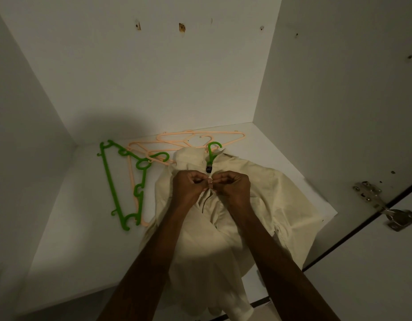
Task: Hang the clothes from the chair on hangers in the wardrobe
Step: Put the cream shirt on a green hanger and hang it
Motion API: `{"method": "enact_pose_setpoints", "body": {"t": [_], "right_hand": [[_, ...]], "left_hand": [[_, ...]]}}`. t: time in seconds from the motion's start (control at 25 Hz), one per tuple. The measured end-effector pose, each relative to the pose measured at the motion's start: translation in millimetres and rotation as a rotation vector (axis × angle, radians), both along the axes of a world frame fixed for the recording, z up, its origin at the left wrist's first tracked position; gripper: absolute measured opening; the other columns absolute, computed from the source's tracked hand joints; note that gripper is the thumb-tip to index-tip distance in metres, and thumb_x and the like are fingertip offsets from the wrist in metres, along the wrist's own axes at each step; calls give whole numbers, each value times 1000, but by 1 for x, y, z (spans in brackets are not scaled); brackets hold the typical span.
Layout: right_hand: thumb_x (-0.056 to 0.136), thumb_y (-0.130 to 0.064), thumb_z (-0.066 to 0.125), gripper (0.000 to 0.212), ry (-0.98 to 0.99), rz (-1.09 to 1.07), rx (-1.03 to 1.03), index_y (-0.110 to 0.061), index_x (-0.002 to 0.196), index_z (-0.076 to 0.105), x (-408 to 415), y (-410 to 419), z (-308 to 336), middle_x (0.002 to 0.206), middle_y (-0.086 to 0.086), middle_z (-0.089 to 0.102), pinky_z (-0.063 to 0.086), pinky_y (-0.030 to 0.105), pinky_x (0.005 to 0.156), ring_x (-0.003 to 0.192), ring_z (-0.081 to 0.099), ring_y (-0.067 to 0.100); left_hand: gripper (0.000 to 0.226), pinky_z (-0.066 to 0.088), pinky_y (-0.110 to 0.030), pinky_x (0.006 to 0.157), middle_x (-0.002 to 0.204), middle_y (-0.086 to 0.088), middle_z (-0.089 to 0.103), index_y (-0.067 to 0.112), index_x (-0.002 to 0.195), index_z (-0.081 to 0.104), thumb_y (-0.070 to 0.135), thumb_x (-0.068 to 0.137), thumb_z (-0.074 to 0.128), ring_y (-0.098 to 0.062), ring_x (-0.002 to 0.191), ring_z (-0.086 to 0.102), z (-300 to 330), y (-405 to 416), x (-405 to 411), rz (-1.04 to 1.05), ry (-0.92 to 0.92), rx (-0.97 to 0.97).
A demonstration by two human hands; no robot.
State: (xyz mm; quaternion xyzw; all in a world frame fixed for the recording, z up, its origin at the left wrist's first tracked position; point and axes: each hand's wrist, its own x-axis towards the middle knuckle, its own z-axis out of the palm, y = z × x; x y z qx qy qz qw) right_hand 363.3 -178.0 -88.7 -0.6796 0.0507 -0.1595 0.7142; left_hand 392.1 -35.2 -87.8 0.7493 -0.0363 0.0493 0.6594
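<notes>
Head view: both hands, left hand (188, 187) and right hand (232, 187), pinch the cream shirt's (223, 228) placket below the collar; it lies limp, light, on the wardrobe shelf (68, 228), green hanger (213, 154) inside; best held at the stiffer collar.

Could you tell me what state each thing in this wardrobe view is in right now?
Cream shirt: lying on the shelf, green hanger inside, hook out at the collar.
Left hand: pinching the shirt front.
Right hand: pinching the shirt front.
Spare green hangers: lying flat, unused.
Peach hangers: lying flat, unused.
Door hinge: door open.
</notes>
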Motion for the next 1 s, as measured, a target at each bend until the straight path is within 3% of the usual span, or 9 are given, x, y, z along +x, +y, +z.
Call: {"method": "enact_pose_setpoints", "body": {"t": [0.16, 0.32, 0.44, 0.6, 0.8, 1.0], "right_hand": [[75, 12, 79, 15, 28, -15, 102, 3, 87, 78, 3, 1, 1, 81, 24, 75, 59, 45, 71, 69, 70, 36], [72, 12, 79, 20, 80, -98, 138, 3, 88, 73, 1, 8, 7, 77, 27, 72, 58, 38, 60, 62, 67, 30], [71, 10, 82, 25, 60, -162, 112, 1, 92, 71, -2, 10, 10, 79, 25, 72, 62, 40, 65, 67, 70, 29], [72, 13, 79, 29, 63, -158, 132, 4, 97, 68, 0, 8, 9, 81, 26, 72, 60, 36, 66, 67, 70, 27], [73, 12, 81, 36, 78, -96, 212, 0, 103, 65, 3, 2, 9, 80, 21, 75, 60, 38, 73, 75, 75, 31], [77, 5, 76, 16, 131, -100, 132, -7, 87, 71, 3, -2, 4, 73, 15, 72, 52, 35, 59, 60, 64, 23]], "left_hand": [[35, 61, -42, 64, 71, -8, 72, 16, 70, 66, -17, 82, 66, -22, 66, 73, 2, 2, -4, -16, -69, 23], [27, 63, -48, 71, 74, -7, 73, 20, 76, 66, -4, 71, 77, -29, 72, 73, -3, 2, -2, 19, -113, 73], [26, 62, -42, 67, 71, -6, 71, 20, 77, 64, 5, 65, 81, -28, 68, 71, -1, -2, -1, 89, -123, 57], [24, 58, -28, 63, 72, -2, 73, 9, 85, 68, 1, 70, 86, -14, 65, 70, -1, -7, -1, 134, -153, 145], [24, 62, -36, 67, 81, -12, 76, 13, 91, 71, 0, 77, 85, -23, 70, 75, -2, 2, 1, 30, -9, -70], [30, 62, -33, 64, 88, -20, 74, 1, 100, 68, -7, 75, 83, -27, 75, 74, 10, 6, -1, 40, 53, -192]]}}
